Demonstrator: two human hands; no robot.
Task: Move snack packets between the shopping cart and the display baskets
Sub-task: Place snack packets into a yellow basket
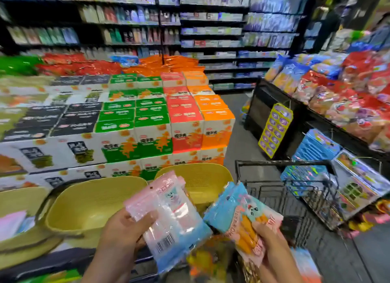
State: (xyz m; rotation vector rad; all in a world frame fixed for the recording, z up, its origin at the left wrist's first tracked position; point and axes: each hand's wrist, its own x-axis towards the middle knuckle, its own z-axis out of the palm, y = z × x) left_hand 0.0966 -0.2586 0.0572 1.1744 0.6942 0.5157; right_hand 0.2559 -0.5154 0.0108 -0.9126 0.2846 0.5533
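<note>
My left hand grips a pink and blue snack packet with its barcode side up, held above the gap between two yellow display baskets. My right hand holds a second packet, blue and pink with orange sticks printed on it, over the near end of the black wire shopping cart. The nearer yellow basket looks bare inside. A second yellow basket stands behind the packets. More blurred packets lie low in the cart below my hands.
Stacked green, red and orange snack cartons rise behind the baskets. A black display stand heaped with snack bags runs along the right. Grey aisle floor lies between them. Another yellow basket sits far left.
</note>
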